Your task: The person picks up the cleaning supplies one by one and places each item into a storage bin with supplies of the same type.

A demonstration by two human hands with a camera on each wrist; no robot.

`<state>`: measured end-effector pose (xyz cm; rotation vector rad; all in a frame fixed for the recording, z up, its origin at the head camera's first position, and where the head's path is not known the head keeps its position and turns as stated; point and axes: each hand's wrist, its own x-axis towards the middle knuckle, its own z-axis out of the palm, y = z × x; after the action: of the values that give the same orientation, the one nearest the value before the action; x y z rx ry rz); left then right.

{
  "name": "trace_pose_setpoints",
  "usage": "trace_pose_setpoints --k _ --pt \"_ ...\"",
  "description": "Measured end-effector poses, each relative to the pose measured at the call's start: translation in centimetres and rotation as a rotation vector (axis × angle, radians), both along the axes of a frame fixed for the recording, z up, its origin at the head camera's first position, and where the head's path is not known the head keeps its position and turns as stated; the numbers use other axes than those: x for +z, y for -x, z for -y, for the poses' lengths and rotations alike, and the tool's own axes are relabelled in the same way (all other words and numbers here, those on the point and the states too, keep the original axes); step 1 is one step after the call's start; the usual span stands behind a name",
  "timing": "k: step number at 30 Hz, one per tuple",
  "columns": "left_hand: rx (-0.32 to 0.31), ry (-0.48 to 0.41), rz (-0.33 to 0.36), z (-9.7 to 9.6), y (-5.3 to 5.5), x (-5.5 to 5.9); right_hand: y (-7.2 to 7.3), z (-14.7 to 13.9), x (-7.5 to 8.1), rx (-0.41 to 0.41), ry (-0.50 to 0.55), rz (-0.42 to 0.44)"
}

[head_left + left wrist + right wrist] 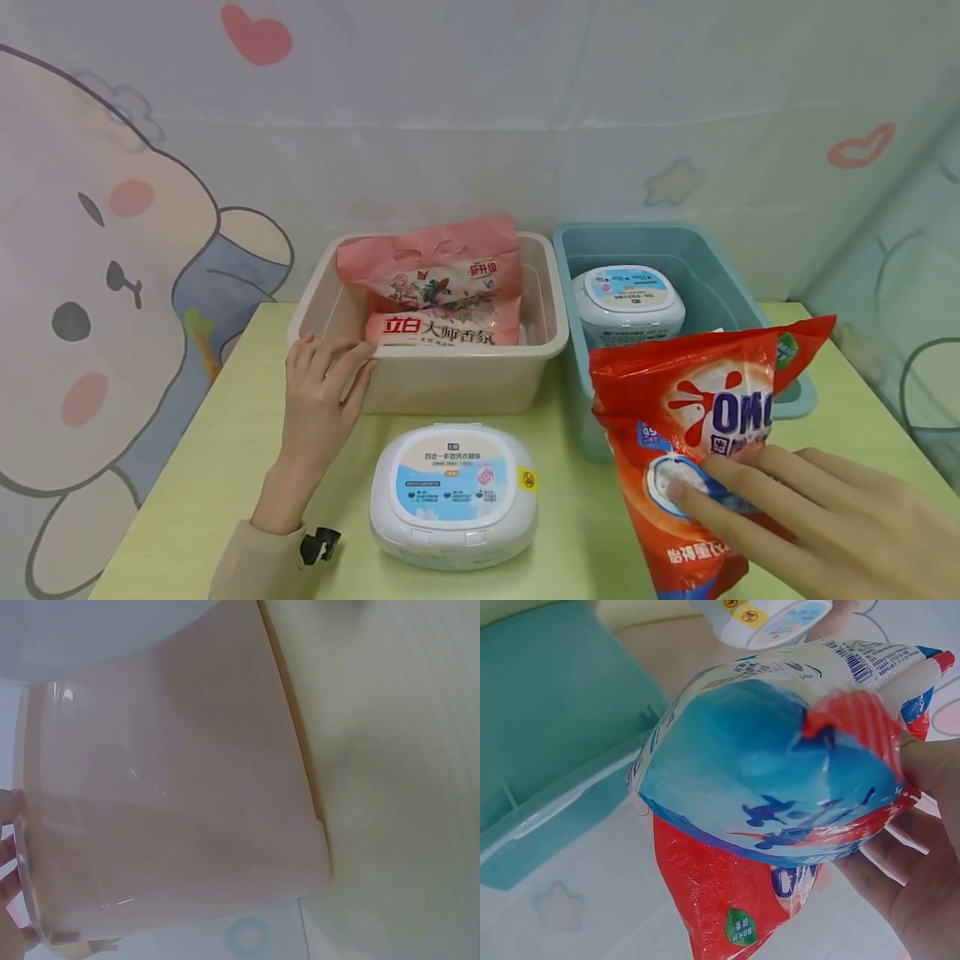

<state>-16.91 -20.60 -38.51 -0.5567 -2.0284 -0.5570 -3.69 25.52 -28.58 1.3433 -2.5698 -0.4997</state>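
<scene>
My right hand (832, 508) holds a red bag of OMO laundry powder (701, 400), fingers across its front and thumb on the other side in the right wrist view. The bag hangs in front of the teal bin (652, 227), tilted, and covers part of it. My left hand (322, 392) grips the front left corner of the rim of a beige bin (457, 383); its fingers (9, 847) curl over the edge. Inside that bin a pink bag of laundry powder (442, 292) stands upright. A white oval tub with a blue label (453, 496) sits on the table between my hands.
Another white tub (628, 304) stands inside the teal bin, towards its left. Both bins are side by side at the back of the pale yellow-green table (187, 492). Behind them hangs a cloth (465, 100) printed with a cartoon bear and hearts.
</scene>
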Motion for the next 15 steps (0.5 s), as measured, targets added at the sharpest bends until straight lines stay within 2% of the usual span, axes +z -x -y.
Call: trace_pose_setpoints --k 8,10,12,13,15 --pt "-0.015 0.006 -0.014 0.1 0.1 0.3 0.5 1.3 2.9 -0.025 0.009 -0.03" --pt "-0.017 0.006 -0.012 0.1 0.1 0.2 0.8 1.1 3.0 -0.025 -0.014 -0.031" --pt "-0.015 0.003 -0.008 0.1 0.0 0.2 1.9 -0.4 1.2 -0.015 -0.047 -0.017" --pt "-0.014 0.001 -0.007 0.1 0.0 0.1 2.6 -1.5 -0.3 -0.018 -0.071 -0.007" --pt "-0.01 -0.001 -0.003 0.1 -0.1 0.0 4.7 -4.6 -4.7 -0.019 -0.098 0.017"
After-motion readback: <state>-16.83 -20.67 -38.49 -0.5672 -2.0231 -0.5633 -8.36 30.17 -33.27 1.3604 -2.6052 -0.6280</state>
